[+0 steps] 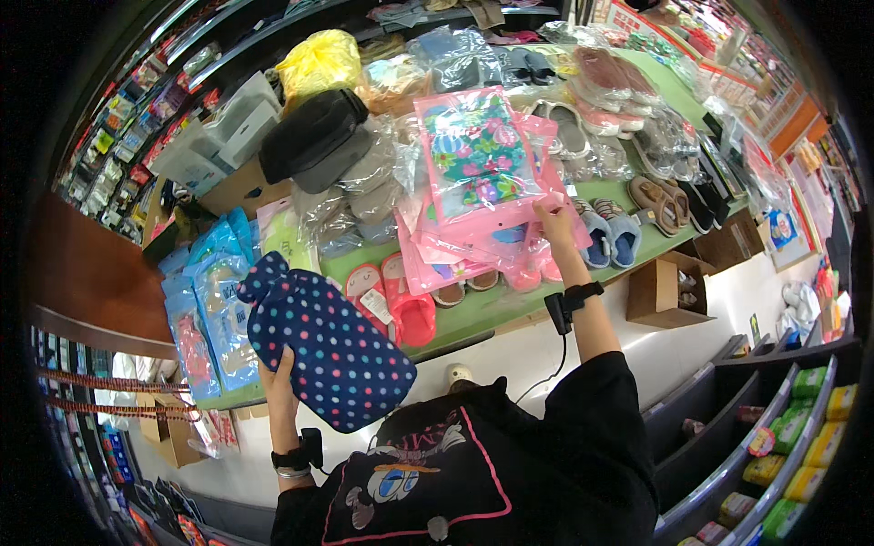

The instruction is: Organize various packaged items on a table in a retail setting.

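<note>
A navy hot water bottle (328, 341) with coloured polka dots and a gathered neck hangs tilted at the table's near edge. My left hand (281, 378) grips its lower left side, thumb on the front. Over the pile, my right hand (557, 221) has its fingers closed on the lower right edge of a flat pink package (482, 155). Through its clear front shows green and pink floral fabric. Beneath it lie more pink packages (437, 259). Coral red slippers (405, 300) sit between the bottle and those packages.
A green-topped table (464, 320) carries bagged shoes, grey caps (364, 196), blue packages (223, 300) and a yellow bag (319, 65). Blue-grey slippers (612, 232) sit right of my hand. An open cardboard box (669, 291) stands on the floor, and shelves (728, 437) rise at lower right.
</note>
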The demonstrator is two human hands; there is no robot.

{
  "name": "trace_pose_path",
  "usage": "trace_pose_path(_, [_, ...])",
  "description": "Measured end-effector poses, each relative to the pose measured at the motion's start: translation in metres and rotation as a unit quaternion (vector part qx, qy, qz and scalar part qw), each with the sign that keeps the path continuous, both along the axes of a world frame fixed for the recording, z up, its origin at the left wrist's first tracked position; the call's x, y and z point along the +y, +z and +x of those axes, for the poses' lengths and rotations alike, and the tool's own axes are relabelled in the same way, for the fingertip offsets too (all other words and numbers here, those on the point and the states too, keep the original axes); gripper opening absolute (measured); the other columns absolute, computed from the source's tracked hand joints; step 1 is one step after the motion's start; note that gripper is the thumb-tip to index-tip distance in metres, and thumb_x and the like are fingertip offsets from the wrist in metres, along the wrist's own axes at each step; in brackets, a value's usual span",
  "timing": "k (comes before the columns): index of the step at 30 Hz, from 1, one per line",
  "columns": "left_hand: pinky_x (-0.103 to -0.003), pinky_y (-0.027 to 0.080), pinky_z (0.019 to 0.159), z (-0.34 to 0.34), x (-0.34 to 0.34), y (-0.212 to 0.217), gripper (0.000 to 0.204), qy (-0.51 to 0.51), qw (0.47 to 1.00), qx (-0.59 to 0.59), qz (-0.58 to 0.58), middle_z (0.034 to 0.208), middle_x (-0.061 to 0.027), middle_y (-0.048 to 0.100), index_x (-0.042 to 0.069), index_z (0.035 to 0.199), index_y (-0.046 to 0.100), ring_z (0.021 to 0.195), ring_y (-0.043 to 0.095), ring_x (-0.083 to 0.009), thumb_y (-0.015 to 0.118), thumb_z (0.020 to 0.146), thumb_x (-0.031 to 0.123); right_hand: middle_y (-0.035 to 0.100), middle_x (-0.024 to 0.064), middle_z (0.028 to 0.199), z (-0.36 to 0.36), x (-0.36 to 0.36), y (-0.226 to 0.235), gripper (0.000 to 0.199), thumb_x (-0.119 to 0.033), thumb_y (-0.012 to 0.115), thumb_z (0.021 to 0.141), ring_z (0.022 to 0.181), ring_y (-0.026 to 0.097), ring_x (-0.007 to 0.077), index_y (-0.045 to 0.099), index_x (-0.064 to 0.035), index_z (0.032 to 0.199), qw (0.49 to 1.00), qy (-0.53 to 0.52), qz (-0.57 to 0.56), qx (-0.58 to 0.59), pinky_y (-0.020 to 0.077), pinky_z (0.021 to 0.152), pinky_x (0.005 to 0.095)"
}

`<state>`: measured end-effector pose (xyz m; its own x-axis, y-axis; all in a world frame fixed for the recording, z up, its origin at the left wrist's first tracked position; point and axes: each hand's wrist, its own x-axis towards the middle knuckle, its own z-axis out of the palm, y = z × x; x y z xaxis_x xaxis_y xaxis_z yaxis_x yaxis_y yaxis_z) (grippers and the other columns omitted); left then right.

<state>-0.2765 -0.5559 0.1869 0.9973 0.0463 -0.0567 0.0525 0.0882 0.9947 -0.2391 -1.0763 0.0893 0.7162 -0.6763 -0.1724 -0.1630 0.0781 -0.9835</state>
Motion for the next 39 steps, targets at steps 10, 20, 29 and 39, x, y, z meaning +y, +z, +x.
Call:
trace_pose_path(10, [-0.029,0.038,0.089,0.010,-0.010,0.009,0.049,-0.008,0.998,-0.016,0.055,0.116,-0.0084,0.048,-0.002,0.122,0.039,0.102,0.047,-0.0156,0.061,0.081,0.013,0.052,0.0070,0.079,0.009,0.027,0.015,0.022,-0.017,0.061,0.079,0.069,0.056,0.0172,0.047,-0.0038,0.090,0.944,-0.042,0.238,-0.227,0.0506,0.068,0.0308])
trace_pose_path(20, [-0.033,0.041,0.089,0.084,-0.051,-0.118,0.052,-0.062,0.997,0.046,-0.021,0.115,-0.0118,0.050,-0.003,0.122,0.037,0.104,0.049,-0.0198,0.063,0.078,0.007,0.051,0.0077,0.087,0.039,0.040,-0.002,0.028,-0.018,0.057,0.082,0.083,0.055,0.0206,0.046,-0.0072,0.104,0.960,0.056,0.263,-0.082,0.0495,0.069,0.0354])
trace_pose_path(29, [-0.033,0.042,0.085,0.107,-0.033,-0.168,0.053,-0.084,0.973,0.079,0.199,0.106,-0.0140,0.054,-0.004,0.117,0.041,0.094,0.055,-0.0224,0.066,0.071,0.006,0.059,0.0217,0.085,0.038,-0.050,0.068,0.024,-0.015,0.049,0.081,0.074,0.056,0.0386,0.052,-0.0031,0.102,0.892,0.015,-0.444,-0.083,0.0438,0.060,0.0420])
trace_pose_path(39, [-0.037,0.035,0.094,0.112,-0.059,-0.099,0.060,-0.106,0.955,-0.164,0.221,0.120,-0.0206,0.041,-0.002,0.125,0.034,0.112,0.041,-0.0312,0.064,0.073,0.007,0.057,0.0172,0.096,-0.042,-0.015,0.280,0.021,-0.006,0.048,0.081,0.087,0.053,0.0367,0.055,-0.0031,0.100,0.716,0.004,-0.694,-0.069,0.0413,0.073,0.0423])
